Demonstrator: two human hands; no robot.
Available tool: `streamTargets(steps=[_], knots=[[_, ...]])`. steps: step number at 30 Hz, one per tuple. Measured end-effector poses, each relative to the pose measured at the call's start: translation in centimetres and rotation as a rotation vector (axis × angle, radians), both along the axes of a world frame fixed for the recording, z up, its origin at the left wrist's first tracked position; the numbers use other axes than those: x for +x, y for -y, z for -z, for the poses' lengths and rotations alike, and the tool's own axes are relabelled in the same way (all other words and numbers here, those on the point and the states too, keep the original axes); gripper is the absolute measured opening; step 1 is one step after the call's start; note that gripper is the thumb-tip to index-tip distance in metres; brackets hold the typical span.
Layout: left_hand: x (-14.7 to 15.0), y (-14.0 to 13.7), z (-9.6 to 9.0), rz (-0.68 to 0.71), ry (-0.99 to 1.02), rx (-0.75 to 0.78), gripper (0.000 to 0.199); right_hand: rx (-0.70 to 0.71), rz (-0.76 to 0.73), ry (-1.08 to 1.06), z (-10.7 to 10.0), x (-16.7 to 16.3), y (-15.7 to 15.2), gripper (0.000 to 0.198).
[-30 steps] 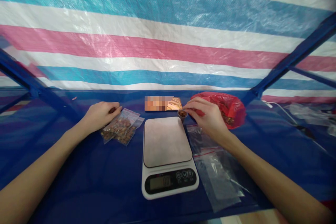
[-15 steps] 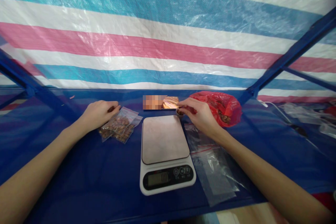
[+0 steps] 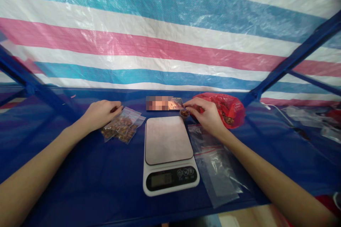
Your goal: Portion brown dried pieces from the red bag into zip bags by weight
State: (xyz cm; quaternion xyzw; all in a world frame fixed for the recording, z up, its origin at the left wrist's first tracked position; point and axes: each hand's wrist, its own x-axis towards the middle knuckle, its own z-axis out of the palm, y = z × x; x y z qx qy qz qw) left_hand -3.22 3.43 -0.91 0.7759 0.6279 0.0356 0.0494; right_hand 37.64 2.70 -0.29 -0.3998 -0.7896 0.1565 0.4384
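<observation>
My left hand [image 3: 102,113] rests at the upper left edge of filled zip bags [image 3: 121,127], which hold small brown pieces. Its fingers are curled under, and whatever they hold, if anything, is hidden. Beside the far right corner of the white kitchen scale [image 3: 169,142], a small cup [image 3: 184,114] contains brown pieces. My right hand [image 3: 206,111] is at the cup's right side, thumb and forefinger apart, with nothing visible between them. Behind it lies an opened red plastic bag [image 3: 236,108] with more brown pieces. The scale's plate is bare and its display appears to read zero.
Flat clear zip bags [image 3: 221,173] lie right of the scale. A phone [image 3: 177,103] with a lit screen is behind it. More clear plastic [image 3: 311,117] and a cable lie far right. Blue frame bars [image 3: 298,58] and a striped sheet [image 3: 160,42] stand behind.
My right hand has drawn slightly right and back from over the cup, so the cup's contents show more. My left hand stays by the filled bags. The view has shifted slightly.
</observation>
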Motion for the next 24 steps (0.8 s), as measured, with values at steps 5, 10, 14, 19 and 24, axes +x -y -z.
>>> streamTargets(steps=[5,10,14,19,24], knots=[[0.06,-0.02,-0.04,0.002,-0.009,-0.009,0.040,0.021,-0.046,0.009,0.07,-0.53,0.30,0.014],[-0.03,-0.07,0.07,0.001,-0.020,0.001,0.040,0.028,-0.054,-0.002,0.49,-0.60,0.15,0.017],[-0.02,-0.12,0.06,-0.003,-0.051,0.001,0.041,0.032,-0.067,0.017,0.74,-0.35,0.00,0.018],[-0.11,-0.25,0.18,0.006,-0.061,-0.002,0.042,0.049,-0.090,0.046,0.71,-0.27,-0.01,0.026],[-0.27,-0.33,0.35,0.008,-0.056,0.003,0.041,0.064,-0.077,0.045,0.67,0.01,-0.11,0.028]])
